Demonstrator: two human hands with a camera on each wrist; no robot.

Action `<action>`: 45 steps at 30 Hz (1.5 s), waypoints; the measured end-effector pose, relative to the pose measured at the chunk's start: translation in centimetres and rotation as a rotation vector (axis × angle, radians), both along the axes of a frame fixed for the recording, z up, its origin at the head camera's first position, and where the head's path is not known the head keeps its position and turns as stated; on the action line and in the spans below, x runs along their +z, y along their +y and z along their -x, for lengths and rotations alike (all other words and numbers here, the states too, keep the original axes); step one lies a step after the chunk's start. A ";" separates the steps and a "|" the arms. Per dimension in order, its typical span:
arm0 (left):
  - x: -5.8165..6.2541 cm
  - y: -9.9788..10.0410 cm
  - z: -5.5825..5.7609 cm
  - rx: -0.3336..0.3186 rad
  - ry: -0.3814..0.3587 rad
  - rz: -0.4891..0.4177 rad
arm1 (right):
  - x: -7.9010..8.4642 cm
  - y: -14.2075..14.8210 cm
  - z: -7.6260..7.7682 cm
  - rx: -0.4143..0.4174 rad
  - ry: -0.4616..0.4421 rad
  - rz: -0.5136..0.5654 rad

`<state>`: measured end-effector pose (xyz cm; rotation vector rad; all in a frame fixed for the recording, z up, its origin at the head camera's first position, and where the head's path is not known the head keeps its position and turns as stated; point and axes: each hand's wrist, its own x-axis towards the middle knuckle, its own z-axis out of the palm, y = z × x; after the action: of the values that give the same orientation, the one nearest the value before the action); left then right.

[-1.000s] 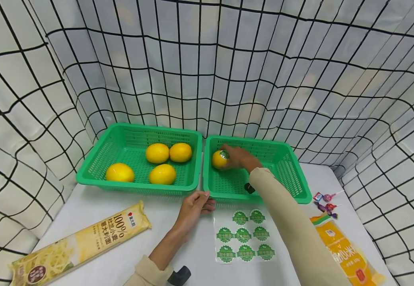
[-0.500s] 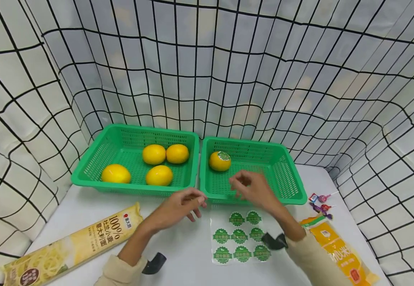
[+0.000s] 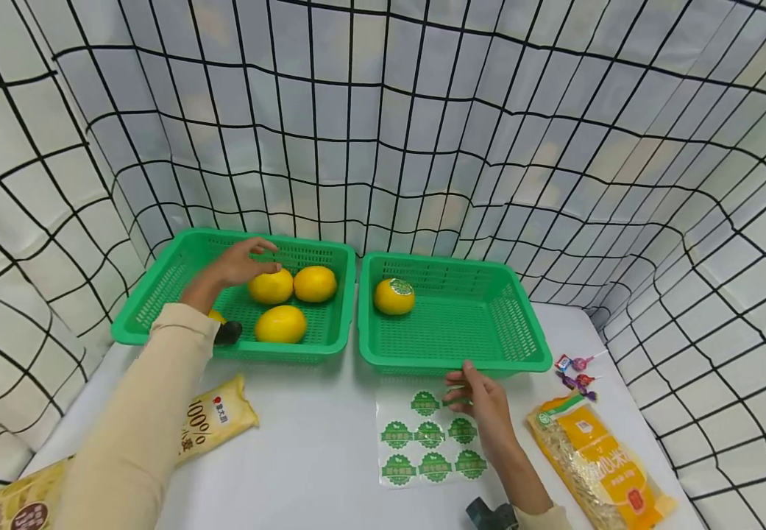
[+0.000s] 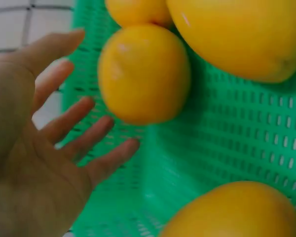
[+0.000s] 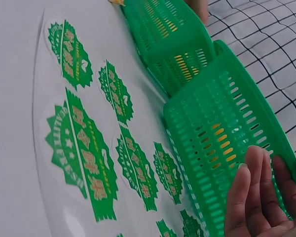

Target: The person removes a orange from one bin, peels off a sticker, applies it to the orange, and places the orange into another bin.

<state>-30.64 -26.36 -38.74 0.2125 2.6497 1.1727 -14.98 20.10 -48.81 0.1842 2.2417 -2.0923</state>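
My left hand reaches into the left green basket, right beside a lemon. In the left wrist view its fingers are spread, and that lemon sits just past the fingertips, with nothing in the palm. Two more lemons show whole nearby; another is mostly hidden behind the left wrist. My right hand rests at the front rim of the right green basket, fingers loosely bent along its outer wall. Inside that basket lies a lemon bearing a green sticker.
A clear sheet of several green stickers lies in front of the right basket. To the right are an orange food bag and wrapped candies. A noodle pack lies partly under the left sleeve. Black netting surrounds the table.
My right hand has let go of the stickered lemon in the right basket and drawn back to its front rim. My left hand has moved from between the baskets into the left one.
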 end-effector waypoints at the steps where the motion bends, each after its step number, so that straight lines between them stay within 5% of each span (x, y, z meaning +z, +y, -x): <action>1: -0.4 -0.5 0.5 0.000 -0.031 0.010 | -0.3 -0.2 0.0 -0.016 -0.011 0.016; 6: -2.1 -1.8 1.9 -0.018 -0.151 0.025 | -0.9 -0.9 0.1 -0.037 -0.013 0.062; 13: -3.0 -1.4 1.9 -0.061 -0.224 0.068 | -0.6 -1.3 0.2 -0.043 0.007 0.074; 16: -2.7 -1.3 1.6 -0.045 -0.225 0.050 | -0.5 -1.4 0.4 -0.053 0.011 0.070; 21: -0.6 -1.3 0.4 -0.046 -0.106 0.002 | -0.5 -1.5 0.5 -0.057 0.000 0.076; 24: 1.7 -0.7 -2.3 -0.073 -0.002 -0.014 | -0.7 -1.6 0.1 -0.057 -0.017 0.089; 27: 3.3 0.8 -7.3 -0.132 0.067 -0.049 | -0.8 -1.4 -0.7 -0.054 -0.047 0.086; 30: 3.1 3.0 -12.7 -0.228 0.078 -0.138 | -0.9 -1.2 -1.2 -0.046 -0.077 0.078; 34: 0.0 6.5 -17.6 -0.302 0.005 -0.224 | -0.7 -1.0 -1.3 -0.032 -0.077 0.072; 38: -4.5 10.5 -20.3 -0.268 -0.007 -0.248 | -0.5 -1.2 -1.2 0.038 -0.056 0.003; 42: -8.0 13.6 -21.3 -0.192 0.072 -0.254 | -0.8 -2.0 -1.3 0.216 0.063 -0.364; 45: -9.2 14.2 -21.3 -0.119 0.123 -0.284 | -1.1 -2.9 -0.9 0.282 0.207 -0.714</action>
<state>-9.33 -12.16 -47.97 0.4994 2.5193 1.5370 -14.11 17.18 -49.90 -0.3121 2.8363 -1.1568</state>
